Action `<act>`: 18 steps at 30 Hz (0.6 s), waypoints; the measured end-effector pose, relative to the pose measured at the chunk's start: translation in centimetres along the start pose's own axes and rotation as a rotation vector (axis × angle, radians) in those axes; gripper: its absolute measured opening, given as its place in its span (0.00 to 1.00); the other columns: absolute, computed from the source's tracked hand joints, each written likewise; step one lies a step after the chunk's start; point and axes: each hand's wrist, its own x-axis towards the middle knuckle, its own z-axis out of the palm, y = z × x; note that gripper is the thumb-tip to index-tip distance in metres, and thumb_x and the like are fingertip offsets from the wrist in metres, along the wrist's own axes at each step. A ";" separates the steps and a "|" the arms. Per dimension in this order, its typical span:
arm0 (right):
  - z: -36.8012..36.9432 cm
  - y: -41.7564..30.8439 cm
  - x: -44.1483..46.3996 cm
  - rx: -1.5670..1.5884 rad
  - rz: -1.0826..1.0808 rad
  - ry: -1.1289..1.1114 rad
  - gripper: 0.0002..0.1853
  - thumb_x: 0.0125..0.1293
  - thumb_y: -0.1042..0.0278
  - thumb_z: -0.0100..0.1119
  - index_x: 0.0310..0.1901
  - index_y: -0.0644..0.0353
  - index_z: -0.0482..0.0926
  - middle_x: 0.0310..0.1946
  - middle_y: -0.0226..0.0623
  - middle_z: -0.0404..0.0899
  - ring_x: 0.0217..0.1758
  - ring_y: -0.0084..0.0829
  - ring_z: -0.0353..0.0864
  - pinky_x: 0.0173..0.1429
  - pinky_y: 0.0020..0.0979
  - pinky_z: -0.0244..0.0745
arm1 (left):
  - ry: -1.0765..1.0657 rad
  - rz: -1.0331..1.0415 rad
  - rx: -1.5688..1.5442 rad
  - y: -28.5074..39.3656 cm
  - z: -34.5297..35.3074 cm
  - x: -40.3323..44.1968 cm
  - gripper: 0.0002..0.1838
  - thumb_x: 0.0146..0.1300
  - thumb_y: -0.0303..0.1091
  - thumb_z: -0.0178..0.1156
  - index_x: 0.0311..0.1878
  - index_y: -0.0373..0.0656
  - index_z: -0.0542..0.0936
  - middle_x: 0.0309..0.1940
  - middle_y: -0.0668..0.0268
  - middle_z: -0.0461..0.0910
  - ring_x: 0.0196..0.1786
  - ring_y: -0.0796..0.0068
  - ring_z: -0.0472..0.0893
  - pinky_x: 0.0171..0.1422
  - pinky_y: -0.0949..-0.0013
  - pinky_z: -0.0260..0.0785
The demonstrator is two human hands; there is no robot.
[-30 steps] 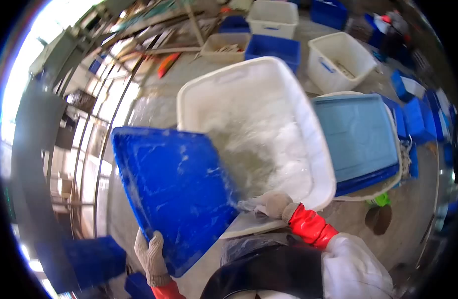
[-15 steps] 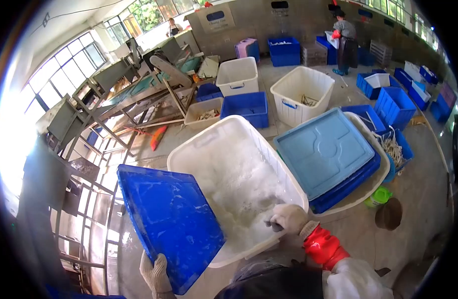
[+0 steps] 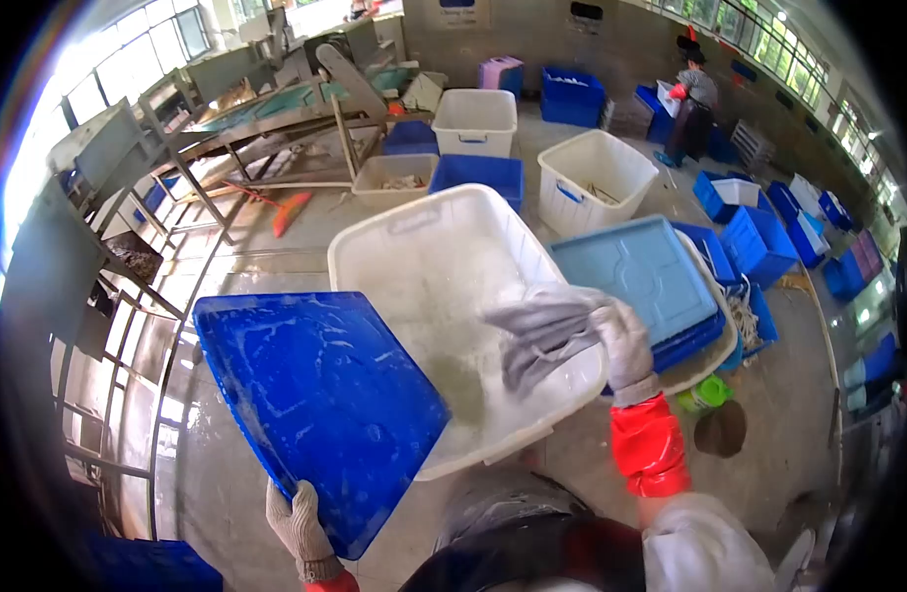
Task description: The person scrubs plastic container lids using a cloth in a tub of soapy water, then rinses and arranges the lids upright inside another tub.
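At the far edge of the floor (image 3: 779,395), a person (image 3: 697,104) stands near the grey wall (image 3: 528,49). A blue crate (image 3: 476,179) sits beside a blue-handled white bin (image 3: 597,187); an orange broom head (image 3: 291,213) lies farther left.

Tub (image 3: 429,247): far end is lying open from above.
Cloth (image 3: 552,340): is hanging over the right part.
Blue lid (image 3: 320,414): is screening the left rim.
Stacked lids (image 3: 626,271): are crowding the right rim.
Floor (image 3: 286,274): bare strip is running left of the tub.

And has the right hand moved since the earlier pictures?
Yes: judged against the big white tub, the right hand has shifted rightward and forward, from its near end to just past its right side in view.
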 end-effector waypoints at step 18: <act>-32.4 30.3 -25.9 -0.357 0.282 0.247 0.15 0.74 0.63 0.57 0.57 0.61 0.74 0.41 0.39 0.82 0.41 0.33 0.86 0.46 0.34 0.84 | -0.289 0.621 0.582 11.5 20.6 -1.7 0.31 0.59 0.21 0.59 0.69 0.31 0.76 0.43 0.57 0.85 0.43 0.71 0.82 0.51 0.68 0.75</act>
